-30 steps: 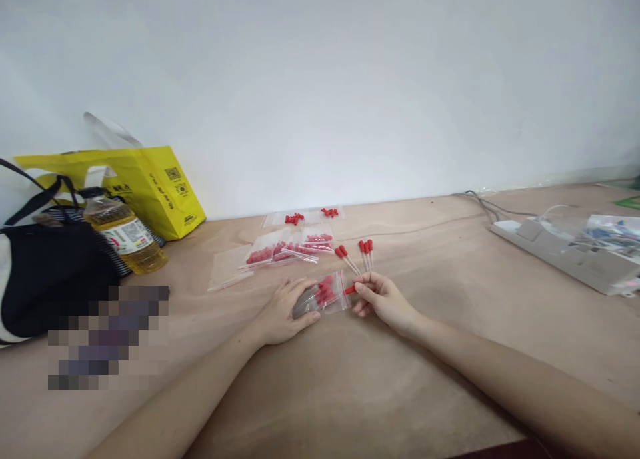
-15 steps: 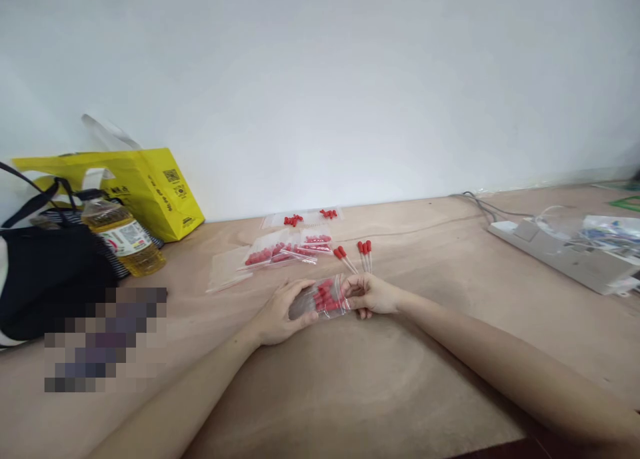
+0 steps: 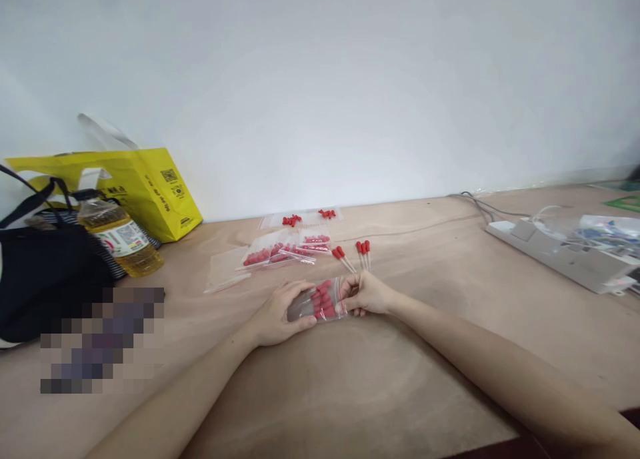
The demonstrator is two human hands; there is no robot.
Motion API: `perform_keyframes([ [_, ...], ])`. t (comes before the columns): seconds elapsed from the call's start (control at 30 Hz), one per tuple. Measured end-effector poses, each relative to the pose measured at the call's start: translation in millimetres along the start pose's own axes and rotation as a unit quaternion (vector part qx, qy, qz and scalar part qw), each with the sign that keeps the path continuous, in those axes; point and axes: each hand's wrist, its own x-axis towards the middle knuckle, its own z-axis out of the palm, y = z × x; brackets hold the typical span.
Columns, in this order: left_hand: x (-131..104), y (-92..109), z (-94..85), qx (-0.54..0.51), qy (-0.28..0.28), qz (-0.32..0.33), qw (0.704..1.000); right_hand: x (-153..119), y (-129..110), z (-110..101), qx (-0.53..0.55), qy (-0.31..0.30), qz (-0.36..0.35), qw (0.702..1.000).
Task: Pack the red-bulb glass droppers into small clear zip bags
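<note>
A clear plastic bag (image 3: pixel 324 300) with several red-tipped pieces inside lies between my hands at the middle of the table. My left hand (image 3: pixel 280 314) is curved around the bag's left end, thumb at the near edge and fingers at the far edge. At its right end, my right hand (image 3: pixel 367 293) pinches the bag's edge with fingers closed. Just beyond my right hand lie red-tipped sticks (image 3: pixel 364 247), with two more (image 3: pixel 339 253) to their left. Filled clear bags (image 3: pixel 280 247) lie farther back.
Behind them, small red pieces (image 3: pixel 291 220) rest on flat bags by the wall. At left stand a yellow bag (image 3: pixel 170 199), an oil bottle (image 3: pixel 123 239) and a black bag (image 3: pixel 50 279). A white power strip (image 3: pixel 555 255) with cables lies right.
The fingers of my right hand have shifted slightly at the bag's right end. Red tips seen below that hand before no longer show. The view has moved slightly.
</note>
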Motion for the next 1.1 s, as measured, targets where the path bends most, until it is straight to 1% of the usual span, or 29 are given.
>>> perform_keyframes([
  [0.03,0,0,-1.6,0.014,-0.013,0.014,1.0,-2,0,-5,-0.013,0.005,-0.017,1.0],
  [0.1,1,-2,-5.3,0.043,-0.044,0.046,0.997,-6,0,-15,-0.083,0.044,-0.074,0.993],
  [0.13,2,-4,-7.1,0.059,-0.058,0.064,0.995,-8,-1,-20,-0.139,0.071,-0.109,0.982],
  [0.17,2,-6,-8.6,0.076,-0.066,0.082,0.992,-10,-1,-24,-0.202,0.097,-0.145,0.964],
  [0.23,4,-11,-10.1,0.116,-0.059,0.117,0.985,-13,-1,-29,-0.327,0.126,-0.203,0.914],
  [0.27,4,-13,-10.0,0.137,-0.037,0.128,0.981,-14,0,-29,-0.382,0.13,-0.224,0.887],
  [0.33,5,-17,-8.4,0.174,0.038,0.134,0.975,-16,1,-29,-0.468,0.134,-0.253,0.836],
  [0.4,6,-18,-5.5,0.183,0.119,0.134,0.967,-17,4,-27,-0.528,0.135,-0.274,0.793],
  [0.43,6,-17,-3.9,0.172,0.146,0.137,0.964,-17,6,-26,-0.551,0.136,-0.287,0.772],
  [0.47,5,-15,-2.1,0.153,0.16,0.146,0.964,-17,8,-25,-0.571,0.139,-0.303,0.75],
  [0.5,5,-11,-0.2,0.13,0.162,0.156,0.966,-16,10,-25,-0.591,0.142,-0.322,0.726],
  [0.6,5,4,6.1,0.075,0.141,0.185,0.97,-12,13,-26,-0.641,0.15,-0.377,0.651],
  [0.67,5,13,10.8,0.067,0.137,0.191,0.97,-8,14,-27,-0.664,0.148,-0.4,0.615],
  [0.73,7,16,15.3,0.075,0.147,0.188,0.968,-3,14,-28,-0.677,0.138,-0.41,0.595],
  [0.83,9,10,19.2,0.109,0.169,0.199,0.959,1,14,-29,-0.68,0.132,-0.426,0.581],
  [1.0,9,-6,16.9,0.222,0.185,0.265,0.92,1,16,-29,-0.657,0.146,-0.503,0.543],
  [1.03,9,-8,15.9,0.237,0.185,0.267,0.915,1,17,-29,-0.652,0.15,-0.512,0.539],
  [1.1,8,-10,14.0,0.243,0.185,0.254,0.918,1,17,-29,-0.645,0.161,-0.517,0.54],
])
